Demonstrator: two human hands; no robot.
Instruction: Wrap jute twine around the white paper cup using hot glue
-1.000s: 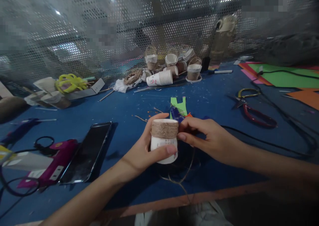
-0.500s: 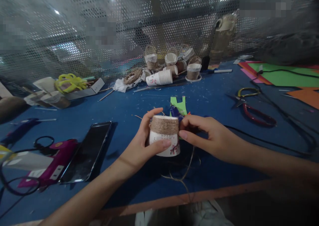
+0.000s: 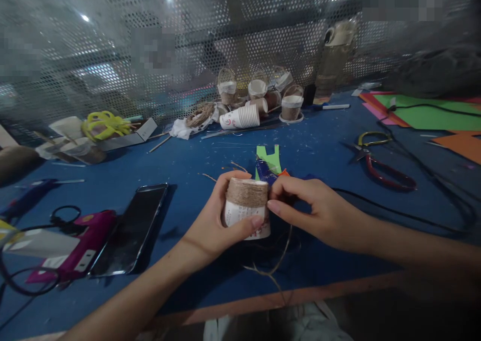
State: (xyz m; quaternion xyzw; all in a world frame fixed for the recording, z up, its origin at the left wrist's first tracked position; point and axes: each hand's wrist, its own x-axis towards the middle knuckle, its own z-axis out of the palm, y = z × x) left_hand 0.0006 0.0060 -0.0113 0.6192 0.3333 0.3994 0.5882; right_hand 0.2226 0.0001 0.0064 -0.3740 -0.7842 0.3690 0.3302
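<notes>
My left hand [image 3: 221, 221] grips a white paper cup [image 3: 240, 215] from the left, thumb across its front. Brown twine [image 3: 248, 193] is wound around the cup's upper part. At the cup's right side, the thumb and fingertips of my right hand [image 3: 308, 203] pinch the twine close to the wrapped band. A loose length of twine [image 3: 284, 253] hangs below that hand and curls over the table. Just behind the cup lie a blue glue gun [image 3: 265, 169], partly hidden, and a green paper piece [image 3: 273, 156].
Scissors [image 3: 370, 155] and a black cable lie on the right, near coloured paper [image 3: 432, 111]. A phone [image 3: 131, 228] and magenta power strip [image 3: 90, 236] are on the left. Stacked cups [image 3: 240, 117] and small twine-wrapped baskets [image 3: 291, 108] stand at the back.
The cup has turned in my left hand, so its printed picture is now mostly covered by the thumb. Cup and hands sit slightly lower, and the left fingers have curled closer to the cup.
</notes>
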